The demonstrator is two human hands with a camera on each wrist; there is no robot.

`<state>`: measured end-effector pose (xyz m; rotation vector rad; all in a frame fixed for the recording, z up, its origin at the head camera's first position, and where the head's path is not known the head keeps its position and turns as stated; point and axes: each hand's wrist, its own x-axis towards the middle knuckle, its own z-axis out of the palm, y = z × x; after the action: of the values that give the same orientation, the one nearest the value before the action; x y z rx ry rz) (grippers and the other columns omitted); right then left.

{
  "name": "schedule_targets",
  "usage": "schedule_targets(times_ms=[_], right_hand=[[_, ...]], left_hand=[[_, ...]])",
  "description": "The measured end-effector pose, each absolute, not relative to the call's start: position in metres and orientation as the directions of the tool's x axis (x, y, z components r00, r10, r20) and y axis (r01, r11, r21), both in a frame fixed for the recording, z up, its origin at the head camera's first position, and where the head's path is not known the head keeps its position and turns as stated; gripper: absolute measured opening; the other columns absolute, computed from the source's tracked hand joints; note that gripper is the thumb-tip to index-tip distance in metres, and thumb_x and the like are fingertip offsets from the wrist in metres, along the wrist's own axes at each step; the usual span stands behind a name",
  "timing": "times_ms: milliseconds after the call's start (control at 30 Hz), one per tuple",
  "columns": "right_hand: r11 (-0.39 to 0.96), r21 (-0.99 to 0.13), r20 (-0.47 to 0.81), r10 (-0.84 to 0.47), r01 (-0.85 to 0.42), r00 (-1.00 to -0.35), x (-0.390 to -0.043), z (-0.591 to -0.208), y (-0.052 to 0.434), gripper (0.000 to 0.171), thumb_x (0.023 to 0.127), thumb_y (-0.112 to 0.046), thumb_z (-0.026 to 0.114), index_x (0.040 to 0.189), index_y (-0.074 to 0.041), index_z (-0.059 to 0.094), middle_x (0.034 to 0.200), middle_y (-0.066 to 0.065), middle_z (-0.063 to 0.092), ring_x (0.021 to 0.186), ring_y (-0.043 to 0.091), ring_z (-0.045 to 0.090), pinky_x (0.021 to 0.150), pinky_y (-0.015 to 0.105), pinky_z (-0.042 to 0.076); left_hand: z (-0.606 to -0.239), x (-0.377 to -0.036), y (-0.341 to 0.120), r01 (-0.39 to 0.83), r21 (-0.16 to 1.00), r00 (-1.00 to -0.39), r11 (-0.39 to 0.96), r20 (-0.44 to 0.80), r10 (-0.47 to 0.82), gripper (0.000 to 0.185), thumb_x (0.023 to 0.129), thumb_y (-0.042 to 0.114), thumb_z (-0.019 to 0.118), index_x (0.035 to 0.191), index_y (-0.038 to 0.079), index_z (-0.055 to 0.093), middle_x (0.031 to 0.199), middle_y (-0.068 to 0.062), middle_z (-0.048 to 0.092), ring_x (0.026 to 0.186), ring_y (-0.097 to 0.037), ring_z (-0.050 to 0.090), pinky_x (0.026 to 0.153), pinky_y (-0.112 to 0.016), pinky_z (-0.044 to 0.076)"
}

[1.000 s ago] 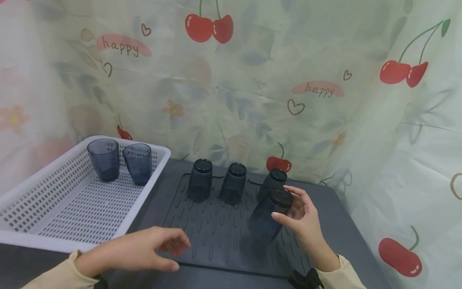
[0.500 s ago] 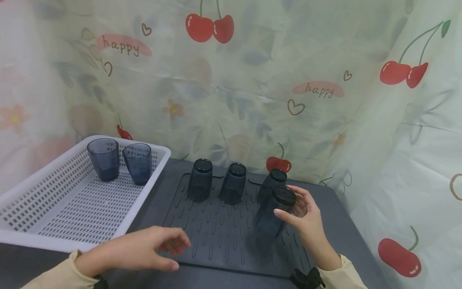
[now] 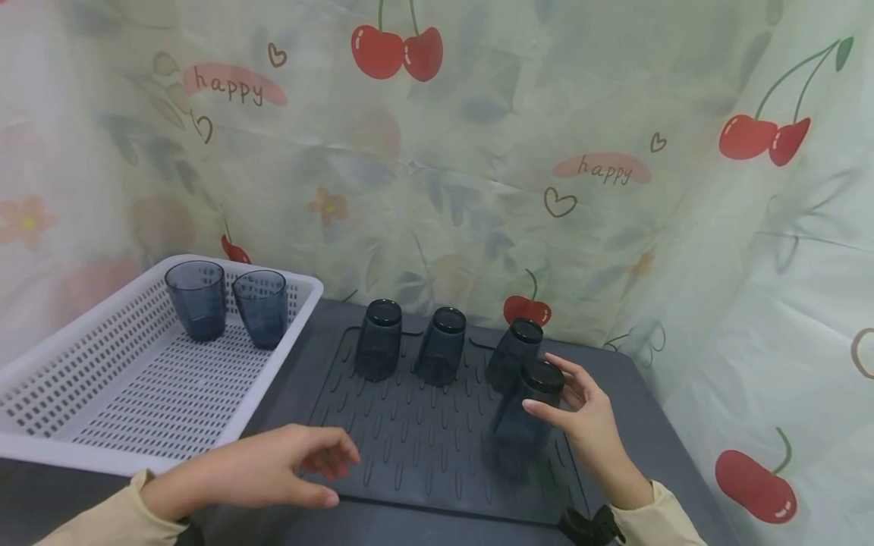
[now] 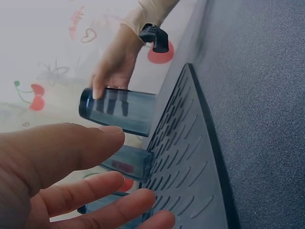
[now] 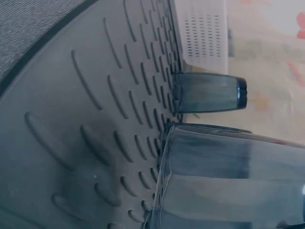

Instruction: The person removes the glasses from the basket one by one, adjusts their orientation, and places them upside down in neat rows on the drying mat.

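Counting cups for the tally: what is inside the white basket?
Two blue cups stand upright, side by side, at the far end of the basket. The near right corner of its floor is hidden behind the front rim.

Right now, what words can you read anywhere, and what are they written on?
"happy" on a pink patch of the curtain, upper left.
"happy" on a second pink patch, right of the middle.
No words or numbers show on the cups, the white basket or the mat.
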<state>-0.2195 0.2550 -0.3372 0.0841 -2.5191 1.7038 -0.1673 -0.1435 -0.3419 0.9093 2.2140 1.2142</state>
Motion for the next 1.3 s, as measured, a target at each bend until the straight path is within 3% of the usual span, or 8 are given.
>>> schedule_targets(times_ms=[200,533,1300], right_hand=[[0.378,-0.922,0.101,0.011,-0.090,-0.995,-0.220,-0.343,0.257,0.074,0.077,-0.019,0.082,0.141,-0.024,0.046,0.132,0.007,0.050,0.107,-0.008,0.058,0.089,0.027,0.053],[0.389,-0.913,0.131,0.006,-0.119,-0.991,-0.221,-0.353,0.263,0.075,0.074,-0.021,0.085,0.138,-0.022,0.047,0.125,0.005,0.054,0.106,-0.006,0.060,0.084,0.025,0.054],[0.376,-0.917,0.147,0.003,-0.135,-0.989,-0.225,-0.360,0.258,0.073,0.075,-0.014,0.084,0.136,-0.019,0.045,0.124,0.008,0.051,0.103,-0.004,0.060,0.082,0.025,0.054]], left_hand=[[-0.342,-0.167,-0.144,0.335,0.856,-0.677,0.394,-0.072,0.733,0.030,0.090,0.025,0.069,0.117,0.018,0.058,0.109,-0.003,0.065,0.101,-0.014,0.064,0.089,-0.031,0.053],[-0.341,-0.167,-0.144,0.316,0.858,-0.681,0.405,-0.093,0.727,0.030,0.090,0.025,0.069,0.117,0.019,0.059,0.110,-0.003,0.065,0.101,-0.014,0.064,0.089,-0.031,0.053],[-0.340,-0.165,-0.144,0.314,0.859,-0.683,0.405,-0.092,0.724,0.029,0.090,0.025,0.069,0.116,0.019,0.058,0.109,-0.003,0.065,0.100,-0.014,0.064,0.088,-0.031,0.054]])
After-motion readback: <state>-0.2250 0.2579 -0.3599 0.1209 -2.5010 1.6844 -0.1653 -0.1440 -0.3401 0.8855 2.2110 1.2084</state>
